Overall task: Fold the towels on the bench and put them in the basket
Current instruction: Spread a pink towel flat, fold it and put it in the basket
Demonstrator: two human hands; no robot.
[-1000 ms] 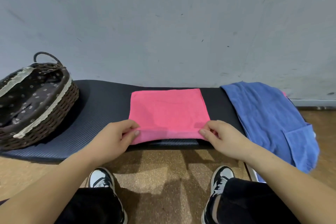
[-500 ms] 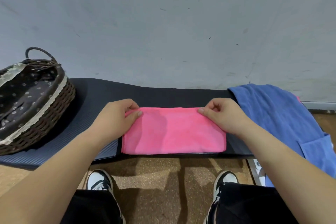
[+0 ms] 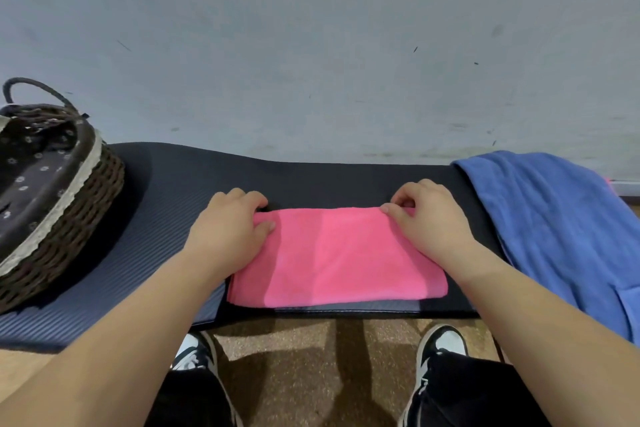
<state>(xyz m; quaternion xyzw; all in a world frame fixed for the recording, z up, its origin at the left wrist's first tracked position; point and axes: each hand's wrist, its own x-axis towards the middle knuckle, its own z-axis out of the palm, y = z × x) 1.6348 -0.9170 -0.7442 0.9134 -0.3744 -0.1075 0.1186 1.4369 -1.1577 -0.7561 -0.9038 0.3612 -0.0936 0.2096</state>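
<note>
Your left hand (image 3: 228, 232) and right hand (image 3: 429, 222) each pinch a far corner of the folded pink towel (image 3: 346, 256) on the counter (image 3: 311, 180), fingers (image 3: 242, 196) curled.

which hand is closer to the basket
Left. The left hand pinches the pink towel's far left corner, on the basket's side. The right hand pinches its far right corner, beside the blue towel, farther from the basket.

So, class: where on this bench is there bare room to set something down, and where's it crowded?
Bare mat lies between the basket and the left hand, and in a strip between the pink towel and the wall. Crowded: the middle, where the right hand also grips that towel, and the right end under the blue towel.
</note>
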